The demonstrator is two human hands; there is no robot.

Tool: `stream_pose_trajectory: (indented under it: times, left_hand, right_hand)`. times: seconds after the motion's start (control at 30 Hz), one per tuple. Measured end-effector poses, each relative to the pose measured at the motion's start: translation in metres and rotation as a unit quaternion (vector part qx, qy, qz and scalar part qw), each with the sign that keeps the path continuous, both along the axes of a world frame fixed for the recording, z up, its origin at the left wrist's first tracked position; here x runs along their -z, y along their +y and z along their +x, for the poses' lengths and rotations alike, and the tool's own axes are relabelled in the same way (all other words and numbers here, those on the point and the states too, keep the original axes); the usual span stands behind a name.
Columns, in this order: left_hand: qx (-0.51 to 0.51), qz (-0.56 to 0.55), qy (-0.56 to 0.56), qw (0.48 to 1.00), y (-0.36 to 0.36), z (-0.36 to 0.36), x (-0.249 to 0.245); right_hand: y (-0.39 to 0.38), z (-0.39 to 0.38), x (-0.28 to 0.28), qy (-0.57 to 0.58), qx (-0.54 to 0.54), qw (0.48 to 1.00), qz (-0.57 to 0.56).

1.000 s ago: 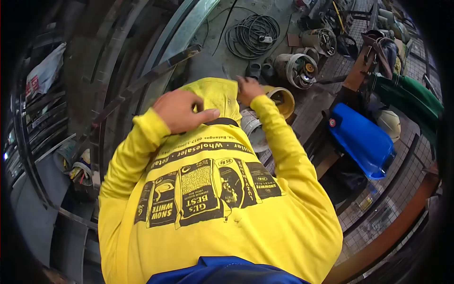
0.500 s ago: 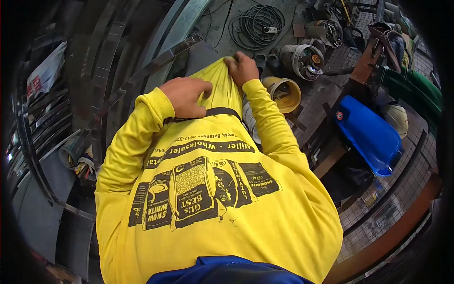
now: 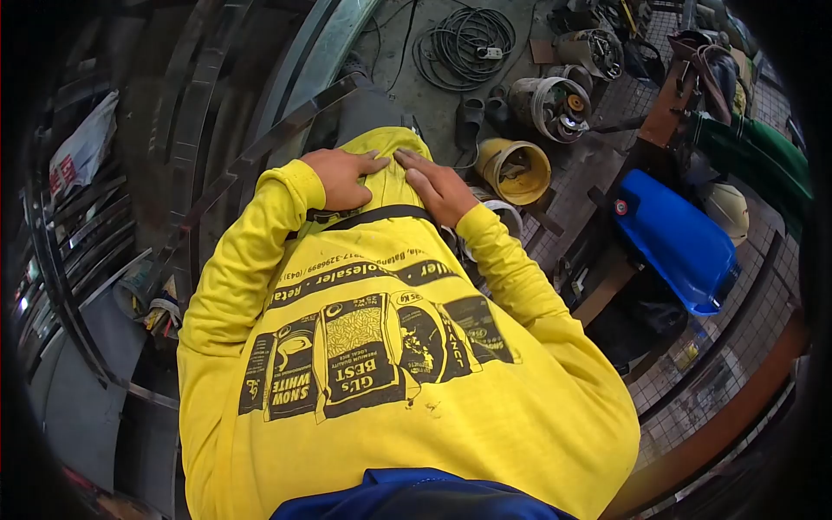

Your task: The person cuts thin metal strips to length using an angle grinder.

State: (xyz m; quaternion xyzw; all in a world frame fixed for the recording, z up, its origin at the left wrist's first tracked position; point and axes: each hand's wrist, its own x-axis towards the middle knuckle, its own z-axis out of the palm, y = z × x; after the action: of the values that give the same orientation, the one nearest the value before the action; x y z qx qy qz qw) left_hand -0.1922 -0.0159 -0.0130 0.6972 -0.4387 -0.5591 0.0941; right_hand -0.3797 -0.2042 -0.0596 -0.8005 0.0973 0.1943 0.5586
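My left hand (image 3: 344,178) is closed on the hem of the yellow shirt (image 3: 451,373), with thumb and forefinger near the middle of the cloth. Opposite it, my right hand (image 3: 438,189) rests on the same cloth with its fingers stretched toward the left hand. A small gap separates the fingertips of the two hands. The hem lies bunched above a black strap (image 3: 394,211) that crosses the shirt. Dark printed rice bags and lettering cover the shirt front. The fingers' undersides are hidden.
Coiled cable (image 3: 468,52), dark shoes (image 3: 470,120), a yellow bucket (image 3: 513,172) and a white bucket of tools (image 3: 550,108) are on the floor ahead. A blue plastic container (image 3: 672,238) lies at the right. Metal bars (image 3: 199,113) stand at the left.
My right hand has let go of the raised cloth and moved down toward me. The stretched peak of the hem has dropped and rounded. My left hand's fingers have closed together.
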Motion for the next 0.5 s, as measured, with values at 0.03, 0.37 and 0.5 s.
stream_pose_trajectory:
  times: [0.03, 0.37, 0.5]
  left_hand:
    - [-0.004, 0.007, -0.003, 1.0, -0.002, 0.002, -0.001]
    - [-0.019, -0.021, 0.012, 1.0, -0.012, -0.003, 0.009]
    - [-0.012, -0.014, 0.01, 1.0, -0.018, -0.007, 0.01]
  right_hand:
    - [0.0, 0.004, 0.002, 0.012, 0.009, 1.0, 0.004]
    - [-0.028, 0.055, 0.094, 0.225, -0.022, 0.97, -0.093]
    - [-0.041, 0.071, 0.079, 0.116, 0.038, 0.939, -0.322]
